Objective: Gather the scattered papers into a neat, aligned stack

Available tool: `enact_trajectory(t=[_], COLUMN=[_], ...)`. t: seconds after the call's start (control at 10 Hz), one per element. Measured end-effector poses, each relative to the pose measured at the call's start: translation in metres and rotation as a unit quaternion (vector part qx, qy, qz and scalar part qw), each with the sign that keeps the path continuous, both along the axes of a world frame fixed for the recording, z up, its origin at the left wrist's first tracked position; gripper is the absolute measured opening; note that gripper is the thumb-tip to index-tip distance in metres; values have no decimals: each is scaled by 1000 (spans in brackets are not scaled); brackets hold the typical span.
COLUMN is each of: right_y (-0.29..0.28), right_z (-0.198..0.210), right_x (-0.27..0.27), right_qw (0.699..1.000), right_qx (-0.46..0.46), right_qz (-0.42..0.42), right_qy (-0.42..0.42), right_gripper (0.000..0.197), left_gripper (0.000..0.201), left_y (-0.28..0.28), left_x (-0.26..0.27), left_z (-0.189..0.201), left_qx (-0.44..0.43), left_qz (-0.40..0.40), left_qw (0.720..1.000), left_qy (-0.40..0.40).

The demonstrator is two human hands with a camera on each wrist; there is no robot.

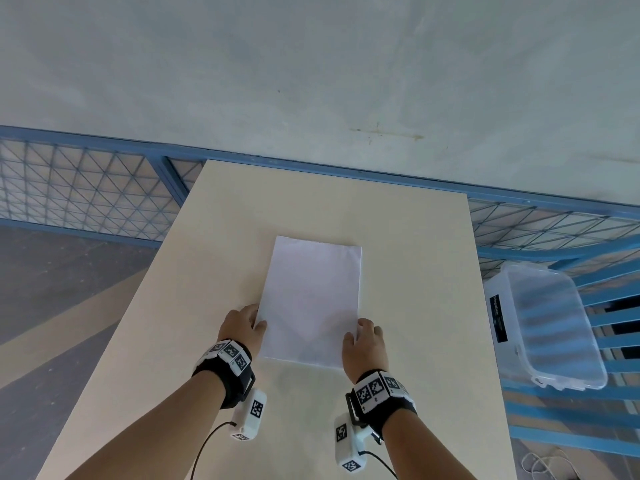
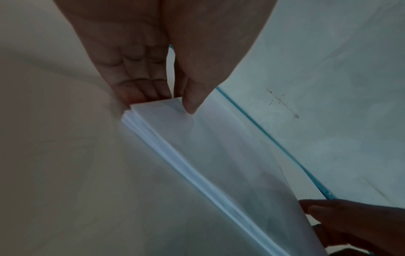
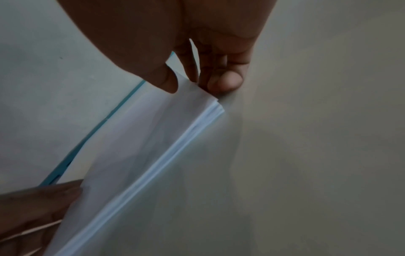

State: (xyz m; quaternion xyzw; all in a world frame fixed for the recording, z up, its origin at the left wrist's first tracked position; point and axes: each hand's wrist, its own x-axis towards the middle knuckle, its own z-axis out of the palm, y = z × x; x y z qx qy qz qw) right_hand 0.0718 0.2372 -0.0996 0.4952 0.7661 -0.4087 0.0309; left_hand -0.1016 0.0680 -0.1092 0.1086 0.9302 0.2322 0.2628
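A stack of white papers (image 1: 311, 299) lies lengthwise in the middle of the beige table (image 1: 415, 258), its edges nearly flush. My left hand (image 1: 242, 323) holds the stack's near left side. In the left wrist view its thumb lies on the top sheet (image 2: 208, 155) and its fingers (image 2: 140, 93) press against the side edge. My right hand (image 1: 363, 337) holds the near right side the same way. In the right wrist view the thumb sits on the stack (image 3: 142, 147), with curled fingers (image 3: 223, 83) at the side edge. The sheet edges look slightly fanned at both near corners.
A clear plastic bin (image 1: 550, 327) sits on blue slats (image 1: 616, 306) to the right of the table. A blue mesh railing (image 1: 86, 188) runs behind the table along a pale wall. Bare tabletop surrounds the stack on all sides.
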Motion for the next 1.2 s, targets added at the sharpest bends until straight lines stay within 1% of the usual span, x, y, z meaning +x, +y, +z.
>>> enact_trajectory(t=[0.1,0.2,0.3,0.4,0.5,0.6,0.7,0.8,0.9,1.0,1.1,1.2], right_y=[4,7,11,12,12,15,13,10,15,18,19,19], right_z=[0,0,-3,-4,-6,-7,-6,-6,-7,-4,-3,1], right_x=[-3,-6,-5,-6,-6,-6,-5,-4,-2,-3,-3,-3], right_qw=[1000,999,998,997,998,997,994,995,995,995,995,996], right_qx=[-8,-17,-12,-5,4,-5,-15,-2,-21,-32,-31,-26], right_qz=[-27,-45,-55,-61,-44,-64,-84,-69,-75,-71,-62,-55], right_qy=[8,10,15,41,42,46,61,65,65,64,65,67], right_gripper=[34,25,28,35,32,34,38,40,40,39,39,40], left_gripper=[31,32,33,36,37,7,39,60,63,67,70,71], left_y=[2,4,3,3,5,8,12,11,9,10,9,6], left_x=[-1,-3,-5,-5,-5,-6,-1,3,1,-2,-5,-12], left_z=[2,5,7,8,12,17,22,22,24,27,28,27], left_qx=[11,9,18,18,2,-2,42,62,62,60,67,66], left_qz=[14,34,56,68,52,46,77,75,68,79,85,80], left_qw=[1000,999,998,997,998,999,996,994,993,993,992,994], left_qy=[2,-10,-16,-18,-25,-22,-37,-59,-68,-68,-64,-43])
